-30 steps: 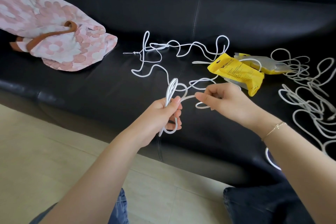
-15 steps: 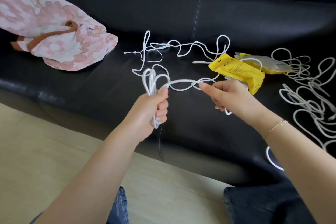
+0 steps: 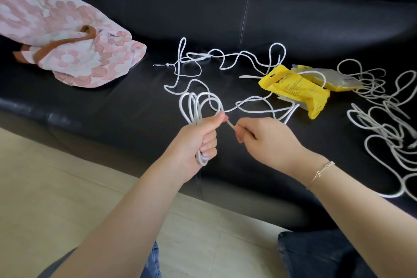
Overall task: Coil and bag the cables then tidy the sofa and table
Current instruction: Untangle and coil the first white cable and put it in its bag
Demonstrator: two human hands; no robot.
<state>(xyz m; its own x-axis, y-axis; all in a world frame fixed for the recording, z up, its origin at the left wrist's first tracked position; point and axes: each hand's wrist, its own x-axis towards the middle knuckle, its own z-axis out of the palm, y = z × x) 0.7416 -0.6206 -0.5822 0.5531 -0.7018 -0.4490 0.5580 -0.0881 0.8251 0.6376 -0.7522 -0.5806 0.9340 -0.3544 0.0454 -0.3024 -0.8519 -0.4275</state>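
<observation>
Black leather sofa [image 3: 293,29], seat strewn with cable. Left hand [image 3: 196,140] clenched round a bundle of loops of the white cable [image 3: 198,106]; more loops stand above the fist than half a second ago. Right hand [image 3: 266,140] has closed in from well apart to just beside the left thumb, pinching the strand between them. Remaining slack trails across the seat toward the yellow bag [image 3: 295,90]. Second cable [image 3: 383,124] lies uncoiled at right. Pink floral blanket [image 3: 56,36] unchanged at left.
</observation>
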